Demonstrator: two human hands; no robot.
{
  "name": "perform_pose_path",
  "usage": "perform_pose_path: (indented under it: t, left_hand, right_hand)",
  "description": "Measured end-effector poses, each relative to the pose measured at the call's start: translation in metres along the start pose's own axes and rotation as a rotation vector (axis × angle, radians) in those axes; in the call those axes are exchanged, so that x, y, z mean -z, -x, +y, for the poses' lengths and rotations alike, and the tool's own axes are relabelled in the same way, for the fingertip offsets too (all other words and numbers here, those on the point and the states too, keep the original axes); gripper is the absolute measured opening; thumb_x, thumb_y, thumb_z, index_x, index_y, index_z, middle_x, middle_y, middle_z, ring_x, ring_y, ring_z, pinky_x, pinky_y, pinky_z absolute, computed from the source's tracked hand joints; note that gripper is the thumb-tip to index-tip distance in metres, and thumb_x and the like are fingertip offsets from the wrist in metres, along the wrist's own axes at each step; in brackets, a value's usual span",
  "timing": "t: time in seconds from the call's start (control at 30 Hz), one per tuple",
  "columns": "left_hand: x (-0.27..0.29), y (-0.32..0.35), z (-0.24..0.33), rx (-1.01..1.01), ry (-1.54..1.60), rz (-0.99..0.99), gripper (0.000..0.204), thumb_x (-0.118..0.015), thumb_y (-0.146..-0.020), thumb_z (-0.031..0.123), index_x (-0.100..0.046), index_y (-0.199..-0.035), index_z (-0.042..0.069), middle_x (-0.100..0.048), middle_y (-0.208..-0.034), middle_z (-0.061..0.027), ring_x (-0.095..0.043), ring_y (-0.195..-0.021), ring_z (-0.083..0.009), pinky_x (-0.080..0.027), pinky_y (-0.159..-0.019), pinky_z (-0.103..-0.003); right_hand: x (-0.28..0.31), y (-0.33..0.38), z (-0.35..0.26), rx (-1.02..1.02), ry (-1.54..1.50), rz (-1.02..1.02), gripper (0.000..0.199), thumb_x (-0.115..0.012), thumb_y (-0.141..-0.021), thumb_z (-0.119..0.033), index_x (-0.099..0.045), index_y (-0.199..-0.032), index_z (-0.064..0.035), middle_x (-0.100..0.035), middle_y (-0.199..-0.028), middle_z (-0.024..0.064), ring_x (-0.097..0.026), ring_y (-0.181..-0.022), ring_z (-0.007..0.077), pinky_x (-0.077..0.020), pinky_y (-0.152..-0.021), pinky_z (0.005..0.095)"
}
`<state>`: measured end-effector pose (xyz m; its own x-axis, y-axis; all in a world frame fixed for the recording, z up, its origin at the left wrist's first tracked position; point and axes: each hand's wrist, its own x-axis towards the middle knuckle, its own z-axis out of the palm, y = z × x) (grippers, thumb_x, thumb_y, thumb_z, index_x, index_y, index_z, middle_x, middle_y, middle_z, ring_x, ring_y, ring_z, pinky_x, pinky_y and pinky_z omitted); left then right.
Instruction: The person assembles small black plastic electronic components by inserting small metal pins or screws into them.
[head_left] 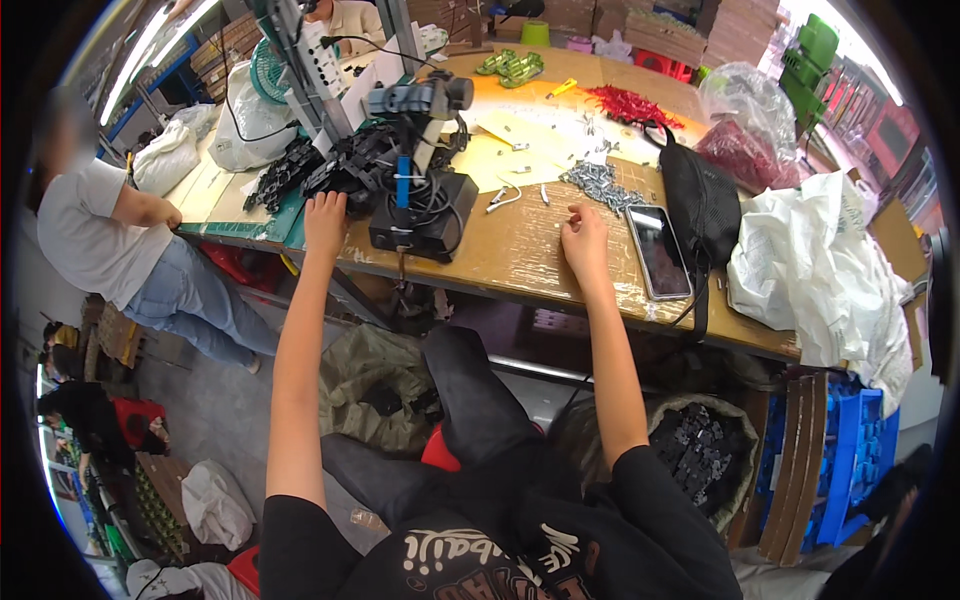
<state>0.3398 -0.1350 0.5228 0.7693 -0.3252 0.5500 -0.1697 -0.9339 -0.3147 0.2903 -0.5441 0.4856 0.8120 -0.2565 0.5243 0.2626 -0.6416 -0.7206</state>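
Left hand [326,214] is touching the near edge of the heap of black parts [345,165]; its grip I cannot tell. Right hand [584,238] is resting, fingers bent, near silver pieces [600,185] pointing in mixed directions; its grip is also unclear. On the table [525,250], the heap's long axis is running from near left to far right.

Black pouch [703,195] beside a dark-screened phone [660,255], white sack [810,265], blue crates [858,450], yellow cutter [562,88]
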Motion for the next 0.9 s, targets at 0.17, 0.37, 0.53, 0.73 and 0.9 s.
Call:
perform_pose_path:
  t: [0.17,0.37,0.53,0.73,0.9]
  left_hand:
    - [0.01,0.003,0.002,0.025,-0.117,0.037,0.022,-0.055,-0.067,0.007,-0.053,-0.088,0.008,-0.052,-0.084,-0.0056,-0.05,-0.086,-0.0238,-0.039,-0.071,-0.035]
    - [0.005,0.014,-0.001,0.148,0.024,-0.13,0.022,-0.051,-0.067,0.004,-0.056,-0.087,0.009,-0.054,-0.083,-0.0072,-0.052,-0.085,-0.0267,-0.045,-0.07,-0.039]
    - [0.018,0.033,0.016,0.358,0.073,0.135,0.025,-0.053,-0.067,0.005,-0.061,-0.089,0.012,-0.057,-0.084,-0.0077,-0.053,-0.084,-0.0273,-0.045,-0.071,-0.037]
    - [0.036,0.05,-0.012,0.901,0.543,0.474,0.021,-0.06,-0.077,0.016,-0.061,-0.085,-0.004,-0.063,-0.081,-0.0157,-0.06,-0.071,-0.0271,-0.044,-0.069,-0.036]
    - [0.029,0.065,0.0,1.088,1.129,0.617,0.018,-0.06,-0.078,0.007,-0.055,-0.093,-0.001,-0.059,-0.085,-0.0058,-0.057,-0.066,-0.0111,-0.048,-0.052,-0.022]
  right_hand:
    - [0.017,0.001,-0.013,-0.113,-0.201,0.021,0.016,-0.052,-0.073,-0.001,-0.057,-0.088,0.002,-0.057,-0.076,0.0155,-0.055,-0.069,0.0276,-0.0439,-0.064,0.0354]
    - [0.01,0.004,-0.013,-0.006,-0.049,-0.065,0.012,-0.052,-0.075,-0.006,-0.057,-0.085,-0.001,-0.057,-0.079,0.0121,-0.055,-0.075,0.0267,-0.0433,-0.067,0.0363]
    - [0.01,0.008,-0.014,0.001,-0.024,-0.076,0.011,-0.052,-0.076,-0.008,-0.057,-0.084,-0.0022,-0.058,-0.079,0.0109,-0.055,-0.075,0.0266,-0.0433,-0.068,0.0362]
    - [0.013,0.008,-0.017,0.011,-0.009,-0.062,0.011,-0.052,-0.076,-0.01,-0.057,-0.083,-0.0027,-0.058,-0.079,0.0109,-0.055,-0.076,0.0275,-0.0433,-0.068,0.0373]
    - [0.004,0.009,-0.018,0.154,-0.061,-0.051,0.01,-0.052,-0.074,-0.004,-0.056,-0.082,-0.0017,-0.056,-0.083,0.0142,-0.052,-0.082,0.0311,-0.0417,-0.073,0.0394]
